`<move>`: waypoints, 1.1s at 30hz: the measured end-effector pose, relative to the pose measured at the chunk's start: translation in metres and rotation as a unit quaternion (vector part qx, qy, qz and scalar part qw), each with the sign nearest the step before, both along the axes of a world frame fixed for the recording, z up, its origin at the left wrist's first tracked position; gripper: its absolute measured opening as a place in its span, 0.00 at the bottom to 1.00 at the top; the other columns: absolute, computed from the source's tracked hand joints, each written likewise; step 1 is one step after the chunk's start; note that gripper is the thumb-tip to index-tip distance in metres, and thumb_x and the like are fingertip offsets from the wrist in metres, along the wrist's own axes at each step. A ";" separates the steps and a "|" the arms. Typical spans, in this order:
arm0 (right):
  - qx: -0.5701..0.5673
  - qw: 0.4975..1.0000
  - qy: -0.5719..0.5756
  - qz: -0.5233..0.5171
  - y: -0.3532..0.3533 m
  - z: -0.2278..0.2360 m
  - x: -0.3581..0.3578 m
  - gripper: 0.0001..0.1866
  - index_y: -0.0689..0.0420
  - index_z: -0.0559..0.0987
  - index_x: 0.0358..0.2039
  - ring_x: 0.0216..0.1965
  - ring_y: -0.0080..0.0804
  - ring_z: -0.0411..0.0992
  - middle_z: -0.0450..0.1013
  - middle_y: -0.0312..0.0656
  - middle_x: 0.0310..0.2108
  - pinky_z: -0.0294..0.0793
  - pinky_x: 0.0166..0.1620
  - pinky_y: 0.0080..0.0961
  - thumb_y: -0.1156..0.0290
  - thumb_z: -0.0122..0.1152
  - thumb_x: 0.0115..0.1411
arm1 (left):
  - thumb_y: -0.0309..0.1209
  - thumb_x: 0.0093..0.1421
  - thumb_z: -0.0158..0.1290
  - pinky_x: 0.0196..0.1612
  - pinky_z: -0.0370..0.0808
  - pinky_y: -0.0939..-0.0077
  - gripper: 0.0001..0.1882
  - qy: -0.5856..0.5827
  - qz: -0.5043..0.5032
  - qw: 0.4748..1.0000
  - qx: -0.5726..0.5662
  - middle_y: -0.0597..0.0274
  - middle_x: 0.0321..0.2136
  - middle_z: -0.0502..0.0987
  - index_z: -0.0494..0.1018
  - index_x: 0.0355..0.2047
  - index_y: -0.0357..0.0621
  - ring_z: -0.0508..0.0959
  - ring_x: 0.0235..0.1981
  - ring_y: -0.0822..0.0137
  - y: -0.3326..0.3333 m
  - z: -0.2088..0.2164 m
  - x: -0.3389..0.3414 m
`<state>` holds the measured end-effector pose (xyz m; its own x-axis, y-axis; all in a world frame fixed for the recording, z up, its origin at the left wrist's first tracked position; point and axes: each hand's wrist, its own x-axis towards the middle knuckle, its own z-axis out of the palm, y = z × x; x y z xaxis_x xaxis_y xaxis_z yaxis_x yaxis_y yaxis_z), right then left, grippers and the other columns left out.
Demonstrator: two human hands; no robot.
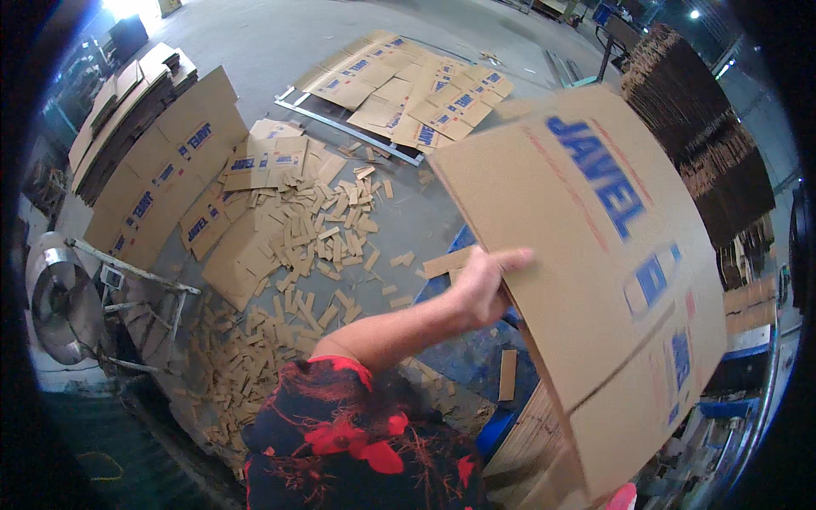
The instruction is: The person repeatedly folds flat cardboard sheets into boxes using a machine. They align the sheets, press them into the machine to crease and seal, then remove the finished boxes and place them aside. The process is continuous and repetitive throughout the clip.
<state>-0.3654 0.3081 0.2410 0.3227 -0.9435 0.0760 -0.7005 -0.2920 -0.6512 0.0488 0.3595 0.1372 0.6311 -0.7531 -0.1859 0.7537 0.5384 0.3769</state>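
One hand is in view: my left hand (483, 285) grips the left edge of the cardboard sheet (586, 255), right of centre. I keep the sheet lifted above the scrap strips (314, 246) (right hand not visible).

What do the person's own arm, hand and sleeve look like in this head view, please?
One bare forearm shows, ending in a bare left hand with no glove, watch or ring visible. At the shoulder sits a short black sleeve with a red floral print. The right hand is out of view.
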 end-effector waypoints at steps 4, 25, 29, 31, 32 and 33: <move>0.044 0.998 0.019 0.051 -0.021 -0.008 -0.003 0.27 0.65 0.55 0.64 0.65 0.41 0.54 0.55 0.51 0.64 0.51 0.65 0.34 0.83 0.40 0.63 | 0.25 0.56 0.49 0.54 0.71 0.56 0.24 -0.065 0.199 0.977 0.027 0.48 0.48 0.71 0.61 0.53 0.34 0.73 0.48 0.53 -0.016 -0.012 0.086; 0.028 0.969 0.242 -0.035 -0.003 -0.095 -0.090 0.29 0.58 0.57 0.65 0.63 0.49 0.55 0.54 0.52 0.64 0.58 0.62 0.38 0.64 0.49 0.65 | 0.41 0.60 0.50 0.51 0.70 0.56 0.18 -0.779 -0.060 0.589 0.207 0.45 0.44 0.74 0.72 0.44 0.43 0.73 0.48 0.49 -0.264 -0.137 -0.011; 0.049 0.933 0.321 -0.156 0.044 -0.109 -0.110 0.33 0.59 0.62 0.62 0.63 0.52 0.55 0.58 0.57 0.61 0.58 0.61 0.44 0.50 0.48 0.63 | 0.37 0.57 0.49 0.45 0.74 0.56 0.12 -0.843 -0.154 0.510 0.076 0.48 0.38 0.77 0.76 0.36 0.45 0.76 0.42 0.50 -0.275 -0.152 -0.078; -0.055 0.955 0.218 -0.192 0.067 -0.136 -0.102 0.28 0.60 0.64 0.60 0.64 0.54 0.54 0.59 0.56 0.60 0.51 0.65 0.42 0.69 0.56 0.59 | 0.35 0.57 0.50 0.50 0.70 0.56 0.12 -0.860 -0.187 0.474 0.029 0.48 0.41 0.74 0.75 0.38 0.43 0.73 0.45 0.51 -0.272 -0.157 -0.089; -0.064 0.953 0.229 -0.189 0.079 -0.144 -0.099 0.32 0.61 0.64 0.59 0.62 0.57 0.54 0.60 0.57 0.59 0.51 0.64 0.47 0.66 0.59 0.56 | 0.34 0.56 0.51 0.53 0.68 0.56 0.13 -0.852 -0.186 0.486 0.059 0.48 0.43 0.73 0.75 0.39 0.42 0.72 0.46 0.51 -0.272 -0.158 -0.095; -0.040 0.950 0.239 -0.199 0.089 -0.150 -0.097 0.35 0.62 0.64 0.59 0.61 0.59 0.55 0.61 0.58 0.58 0.51 0.63 0.51 0.63 0.63 0.52 | 0.32 0.56 0.51 0.55 0.66 0.56 0.13 -0.875 -0.128 0.462 0.066 0.49 0.44 0.72 0.75 0.40 0.41 0.70 0.48 0.51 -0.269 -0.160 -0.096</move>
<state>-0.4619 0.3971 0.0913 -0.0433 -0.9953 0.0868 -0.9754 0.0234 -0.2190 -0.0477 0.0904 -0.0229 -0.2042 -0.9000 0.3851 -0.7356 0.4006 0.5463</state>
